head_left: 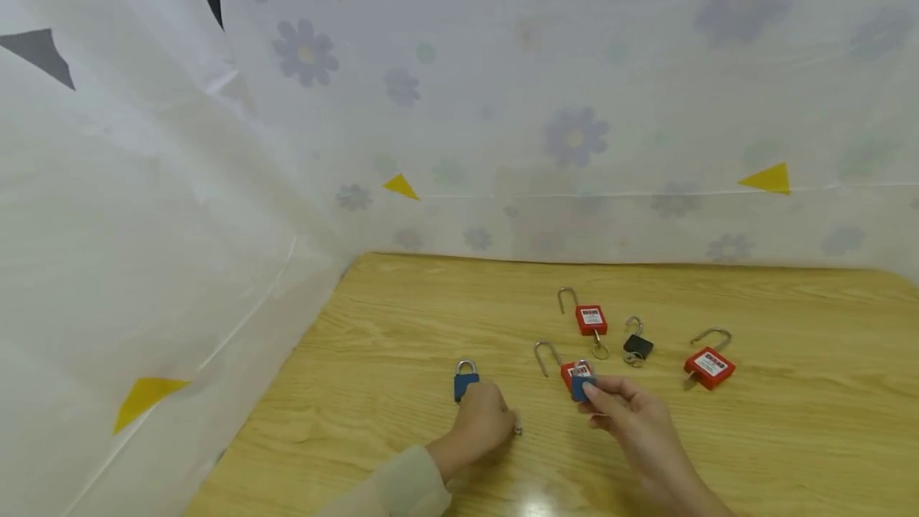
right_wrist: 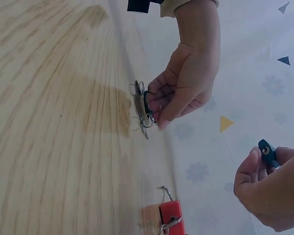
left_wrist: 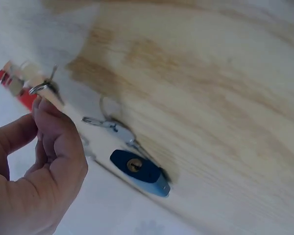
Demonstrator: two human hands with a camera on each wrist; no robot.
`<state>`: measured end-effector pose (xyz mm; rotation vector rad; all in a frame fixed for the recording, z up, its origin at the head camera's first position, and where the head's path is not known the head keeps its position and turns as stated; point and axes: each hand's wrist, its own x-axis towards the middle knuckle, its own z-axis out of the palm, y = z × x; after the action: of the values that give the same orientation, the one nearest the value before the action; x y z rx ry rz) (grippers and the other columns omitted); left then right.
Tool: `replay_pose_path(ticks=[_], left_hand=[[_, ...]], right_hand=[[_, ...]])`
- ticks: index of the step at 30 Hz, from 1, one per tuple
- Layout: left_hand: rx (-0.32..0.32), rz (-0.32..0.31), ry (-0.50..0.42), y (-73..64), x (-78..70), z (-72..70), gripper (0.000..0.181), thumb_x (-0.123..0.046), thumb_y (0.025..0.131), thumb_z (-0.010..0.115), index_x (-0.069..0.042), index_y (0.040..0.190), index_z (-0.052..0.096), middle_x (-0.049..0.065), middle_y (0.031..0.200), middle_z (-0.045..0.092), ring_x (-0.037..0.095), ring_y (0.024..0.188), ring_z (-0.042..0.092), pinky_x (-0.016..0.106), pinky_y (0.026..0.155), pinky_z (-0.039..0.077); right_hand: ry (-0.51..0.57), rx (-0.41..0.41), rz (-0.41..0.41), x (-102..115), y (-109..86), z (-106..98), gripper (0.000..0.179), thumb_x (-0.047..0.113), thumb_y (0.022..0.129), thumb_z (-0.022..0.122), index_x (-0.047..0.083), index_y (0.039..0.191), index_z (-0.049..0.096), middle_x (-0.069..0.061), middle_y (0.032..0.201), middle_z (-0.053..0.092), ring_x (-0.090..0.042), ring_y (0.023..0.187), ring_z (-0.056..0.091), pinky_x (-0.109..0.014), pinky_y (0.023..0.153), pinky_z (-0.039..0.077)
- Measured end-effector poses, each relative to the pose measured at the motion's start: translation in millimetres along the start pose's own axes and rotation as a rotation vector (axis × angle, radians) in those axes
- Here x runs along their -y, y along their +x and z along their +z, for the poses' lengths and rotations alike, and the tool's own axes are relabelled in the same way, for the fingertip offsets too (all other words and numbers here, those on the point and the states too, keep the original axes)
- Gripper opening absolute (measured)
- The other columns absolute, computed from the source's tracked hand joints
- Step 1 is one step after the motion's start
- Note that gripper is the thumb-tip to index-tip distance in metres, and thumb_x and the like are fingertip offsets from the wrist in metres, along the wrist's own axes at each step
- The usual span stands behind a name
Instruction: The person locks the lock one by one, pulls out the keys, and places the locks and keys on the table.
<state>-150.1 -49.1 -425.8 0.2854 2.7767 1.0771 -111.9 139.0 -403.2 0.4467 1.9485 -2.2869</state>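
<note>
My left hand [head_left: 483, 423] pinches a ring with small keys [left_wrist: 48, 88] between thumb and fingers, low over the table. In my right hand [head_left: 635, 420], thumb and fingers hold a small blue padlock [head_left: 583, 387], shackle up; its keyhole faces the right wrist camera. A second blue padlock [head_left: 465, 383] rests on the table just beyond my left hand, its shackle closed. Beside that one lies another ring of keys [left_wrist: 118, 129], seen in the left wrist view. Behind the held padlock, partly covered, is a red padlock [head_left: 567, 374] with its shackle swung open.
Farther back lies another red padlock [head_left: 592, 320], shackle open, key inserted. Right of it sit a black padlock [head_left: 639, 346] and one more open red padlock [head_left: 709, 367]. The wooden table [head_left: 359, 421] ends at a flowered curtain [head_left: 502, 222].
</note>
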Motion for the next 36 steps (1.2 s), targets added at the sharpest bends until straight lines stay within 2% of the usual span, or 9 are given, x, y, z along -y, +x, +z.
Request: replay_pose_path(ticks=[3,6,13,17,21,24,28,34,36], left_hand=[[-0.002,0.049,-0.079,-4.5,2.5,-10.9,0.039,-0.002,0.084,0.063,0.000,0.046,0.053,-0.002,0.042,0.049,0.002,0.035,0.036,0.012,0.033,0.029],[-0.021,0.087,-0.102,-11.0,7.7,-24.5,0.023,-0.004,0.084,0.064,0.003,0.063,0.064,0.006,0.055,0.061,0.003,0.043,0.047,0.012,0.039,0.039],[-0.083,0.051,-0.107,-25.4,33.2,-59.3,0.018,-0.007,0.085,0.064,0.005,0.072,0.064,0.009,0.061,0.062,0.005,0.049,0.048,0.011,0.043,0.037],[-0.091,0.026,-0.052,-30.7,53.9,-71.6,0.013,-0.007,0.085,0.064,0.003,0.077,0.065,0.006,0.067,0.062,0.006,0.056,0.051,0.014,0.048,0.042],[-0.053,0.025,0.054,-32.6,72.3,-77.5,0.010,-0.006,0.083,0.067,0.003,0.084,0.065,0.009,0.079,0.064,0.014,0.069,0.058,0.024,0.059,0.051],[0.037,0.024,0.112,-31.0,79.2,-78.7,0.022,-0.008,0.079,0.071,0.005,0.095,0.065,0.016,0.092,0.063,0.027,0.084,0.061,0.039,0.073,0.054],[0.114,0.042,0.186,-28.5,82.2,-77.1,0.043,-0.017,0.071,0.079,0.004,0.106,0.063,0.022,0.104,0.057,0.036,0.097,0.056,0.052,0.084,0.048],[0.146,0.116,0.397,-28.3,81.8,-72.6,0.067,-0.032,0.063,0.083,-0.001,0.117,0.056,0.026,0.115,0.051,0.041,0.103,0.049,0.057,0.079,0.046],[0.154,0.136,0.434,-28.1,80.9,-71.7,0.071,-0.034,0.062,0.083,-0.002,0.119,0.054,0.027,0.116,0.050,0.042,0.103,0.048,0.057,0.076,0.046]], right_hand=[[-0.038,0.001,0.010,-1.0,3.9,10.0,0.016,0.013,0.092,0.058,0.001,0.102,0.061,0.004,0.081,0.062,-0.007,0.073,0.060,-0.021,0.068,0.052],[-0.077,-0.002,0.002,-2.6,11.4,21.3,0.020,0.011,0.093,0.056,-0.006,0.104,0.059,0.001,0.081,0.061,-0.008,0.071,0.059,-0.020,0.066,0.052],[-0.152,-0.007,-0.086,-11.1,40.0,50.6,0.027,0.003,0.092,0.053,-0.017,0.112,0.053,-0.011,0.086,0.064,-0.007,0.065,0.061,-0.018,0.062,0.053],[-0.206,-0.003,-0.097,-18.8,56.7,64.8,0.030,0.001,0.092,0.054,-0.017,0.115,0.052,-0.015,0.082,0.063,-0.009,0.061,0.061,-0.022,0.057,0.053],[-0.336,-0.008,-0.058,-29.2,69.0,72.9,0.028,0.003,0.091,0.054,-0.012,0.115,0.055,-0.014,0.079,0.062,-0.010,0.056,0.056,-0.022,0.052,0.050],[-0.424,-0.045,-0.070,-36.1,75.5,75.8,0.021,0.003,0.088,0.059,-0.010,0.104,0.061,-0.012,0.073,0.062,-0.010,0.049,0.053,-0.022,0.046,0.045],[-0.518,-0.085,-0.123,-42.3,80.8,78.8,0.015,0.005,0.085,0.062,-0.007,0.094,0.063,-0.009,0.068,0.061,-0.010,0.048,0.052,-0.021,0.044,0.042],[-0.731,-0.103,-0.253,-44.0,83.3,84.6,0.012,0.007,0.084,0.065,-0.004,0.087,0.066,-0.012,0.076,0.066,-0.015,0.064,0.056,-0.024,0.051,0.042],[-0.778,-0.104,-0.294,-42.8,83.4,86.5,0.011,0.006,0.084,0.065,-0.005,0.085,0.067,-0.014,0.078,0.068,-0.018,0.066,0.059,-0.027,0.053,0.045]])
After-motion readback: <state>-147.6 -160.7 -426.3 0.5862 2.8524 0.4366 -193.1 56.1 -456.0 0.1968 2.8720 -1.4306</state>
